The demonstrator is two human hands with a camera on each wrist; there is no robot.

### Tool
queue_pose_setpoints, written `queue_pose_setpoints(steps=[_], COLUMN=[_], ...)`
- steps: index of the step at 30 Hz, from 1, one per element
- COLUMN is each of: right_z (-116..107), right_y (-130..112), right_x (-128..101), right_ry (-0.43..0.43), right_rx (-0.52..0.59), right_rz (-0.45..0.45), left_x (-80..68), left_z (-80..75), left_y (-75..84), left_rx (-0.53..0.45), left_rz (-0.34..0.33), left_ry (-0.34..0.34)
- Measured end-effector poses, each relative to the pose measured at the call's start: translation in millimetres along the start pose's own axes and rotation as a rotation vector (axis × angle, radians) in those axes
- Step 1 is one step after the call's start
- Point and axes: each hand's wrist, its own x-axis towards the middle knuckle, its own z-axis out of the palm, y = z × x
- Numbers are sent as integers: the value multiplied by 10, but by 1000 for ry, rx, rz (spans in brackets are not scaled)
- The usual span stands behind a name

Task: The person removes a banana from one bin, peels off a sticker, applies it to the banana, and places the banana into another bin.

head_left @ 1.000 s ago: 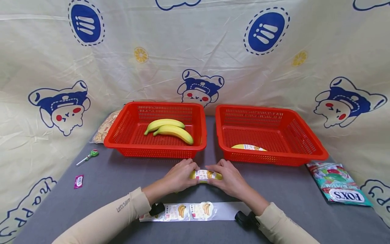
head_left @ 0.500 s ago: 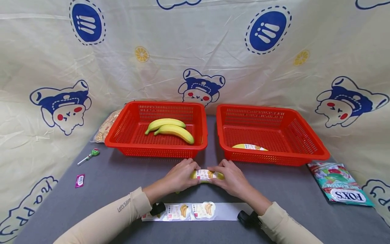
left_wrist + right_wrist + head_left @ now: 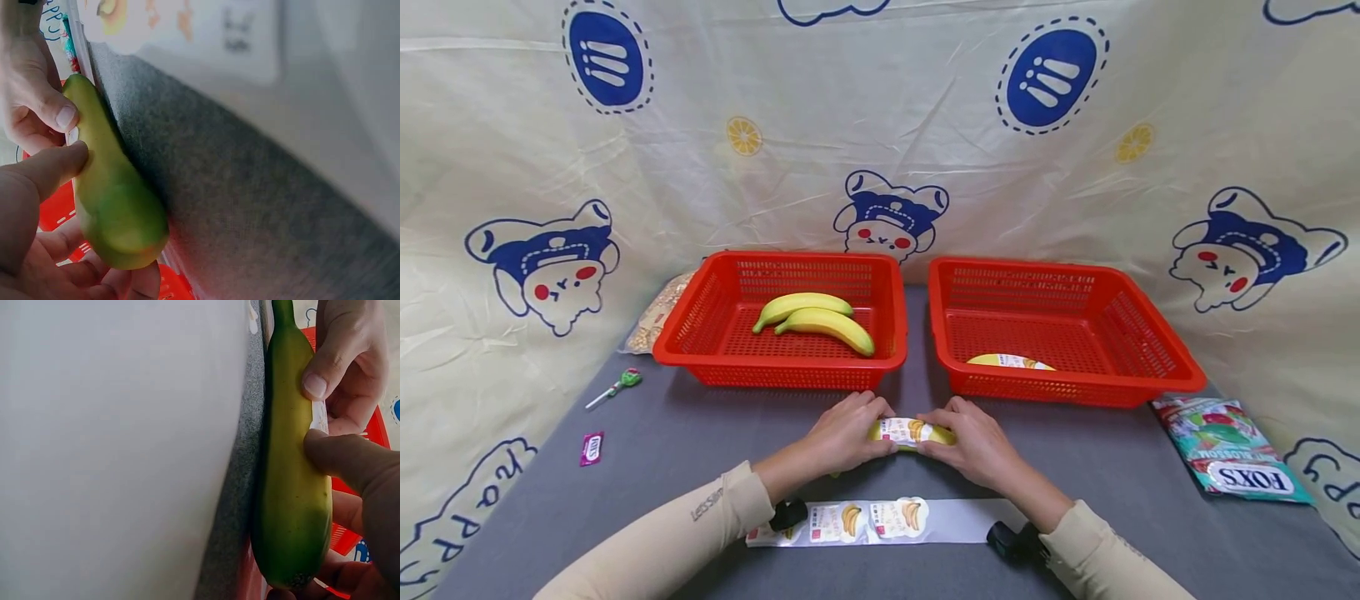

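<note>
In the head view, a yellow banana (image 3: 942, 434) lies between both hands over the grey table. My left hand (image 3: 848, 432) grips its left part and my right hand (image 3: 972, 440) its right part, thumbs on the near side. A white banana-picture label (image 3: 897, 430) sits on the peel between the fingertips. The left wrist view shows the banana's greenish near side (image 3: 115, 194) under the thumb. From the right wrist, the banana (image 3: 290, 475) appears full length with a green blunt end. Nearer the person lies a backing strip (image 3: 958, 521) with banana stickers (image 3: 897, 517).
Two bananas (image 3: 826, 326) lie in the left red basket (image 3: 782, 377). The right red basket (image 3: 1075, 390) holds a labelled banana (image 3: 987, 360). A FOX'S bag (image 3: 1232, 454) is at right; a lollipop (image 3: 615, 387), small purple packet (image 3: 592, 448) and peanut-coloured bag (image 3: 658, 317) are at left.
My right hand has slid slightly rightward along the banana, so more of the label and peel shows between the hands. The left hand stays almost in place.
</note>
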Motion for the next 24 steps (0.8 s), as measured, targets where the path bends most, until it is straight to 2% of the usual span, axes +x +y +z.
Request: queue_pose_setpoints(steps=[6, 14, 19, 24], right_z=[12, 45, 31, 31], right_y=[-73, -201, -194, -124], right_x=[55, 156, 145, 98], right_ry=[-6, -13, -2, -28], right_rx=[-45, -96, -138, -86], right_rz=[-6, 23, -19, -45], left_x=[-28, -24, -30, -46], left_z=[8, 4, -6, -18], left_y=[-35, -37, -40, -35], left_rx=[-10, -29, -23, -26], left_rz=[36, 31, 27, 20], left_ry=[-6, -9, -15, -32])
